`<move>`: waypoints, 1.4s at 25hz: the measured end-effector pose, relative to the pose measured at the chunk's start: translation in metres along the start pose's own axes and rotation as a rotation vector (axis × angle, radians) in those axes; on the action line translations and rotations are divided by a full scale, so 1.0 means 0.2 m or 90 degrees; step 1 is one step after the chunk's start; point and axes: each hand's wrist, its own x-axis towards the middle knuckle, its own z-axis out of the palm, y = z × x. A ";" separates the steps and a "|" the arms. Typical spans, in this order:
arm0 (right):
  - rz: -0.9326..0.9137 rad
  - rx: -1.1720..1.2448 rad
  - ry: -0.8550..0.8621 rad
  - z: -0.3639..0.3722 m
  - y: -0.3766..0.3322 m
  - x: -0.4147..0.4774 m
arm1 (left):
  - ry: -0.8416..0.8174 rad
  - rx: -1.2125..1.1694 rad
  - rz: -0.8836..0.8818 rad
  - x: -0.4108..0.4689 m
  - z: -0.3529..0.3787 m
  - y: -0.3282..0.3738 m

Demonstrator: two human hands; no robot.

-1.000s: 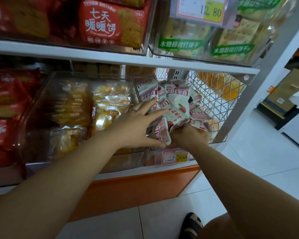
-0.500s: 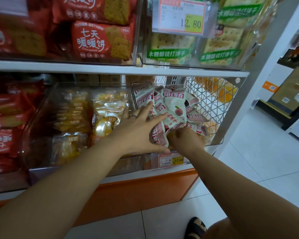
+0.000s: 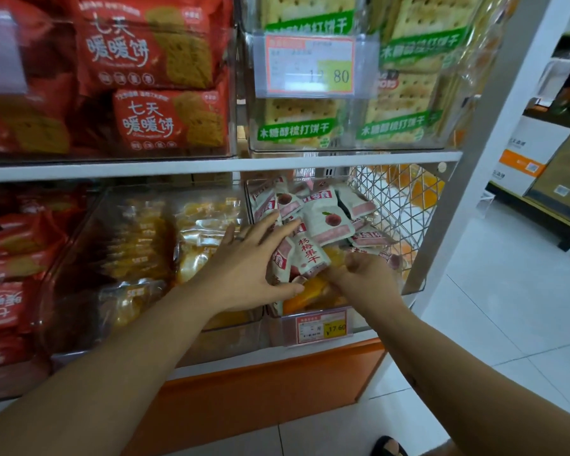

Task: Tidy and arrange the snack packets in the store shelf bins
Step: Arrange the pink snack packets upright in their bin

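Note:
Several small white-and-pink snack packets are heaped in a clear bin at the right end of the lower shelf. My left hand presses flat against the left side of the heap, fingers spread, thumb under a packet with red characters. My right hand is curled at the front of the bin, closed around the lower ends of the packets; its fingertips are hidden. Orange packets lie underneath the heap.
Next to it on the left stands a clear bin of yellow packets, then red packets. The upper shelf holds red biscuit bags and green cracker packs. A wire mesh panel closes the right side. Price tag in front. White floor to the right.
The view has tilted up and drawn closer. My right hand has slid down to the front bottom of the heap, and the packets have settled lower in the bin. My left hand stays against them.

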 end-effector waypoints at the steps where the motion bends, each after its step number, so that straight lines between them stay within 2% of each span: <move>1: 0.004 0.022 0.002 -0.01 0.00 -0.01 | 0.002 -0.007 0.001 0.00 0.00 0.00; 5: 0.019 0.144 0.018 -0.05 -0.01 -0.02 | 0.002 -0.023 0.000 0.00 0.01 -0.02; 8: 0.066 0.262 -0.018 -0.10 0.00 -0.06 | -0.007 -0.019 -0.002 0.01 0.02 -0.02; 13: 0.112 0.370 0.009 -0.22 -0.01 -0.13 | -0.017 0.008 -0.003 0.01 0.02 0.00; 19: 0.078 0.412 0.022 -0.36 -0.02 -0.24 | -0.020 0.089 0.006 -0.03 0.02 0.05; 25: -0.008 0.402 0.056 -0.44 -0.05 -0.37 | -0.038 0.127 0.022 -0.09 0.02 0.13; 30: -0.142 0.321 0.092 -0.47 -0.16 -0.46 | -0.029 0.107 -0.011 -0.18 0.00 0.16; 33: -0.221 0.261 0.113 -0.40 -0.23 -0.52 | 0.039 0.006 -0.031 -0.28 -0.05 0.16; 35: -0.267 0.260 0.110 -0.34 -0.29 -0.55 | 0.116 -0.157 -0.042 -0.40 -0.10 0.12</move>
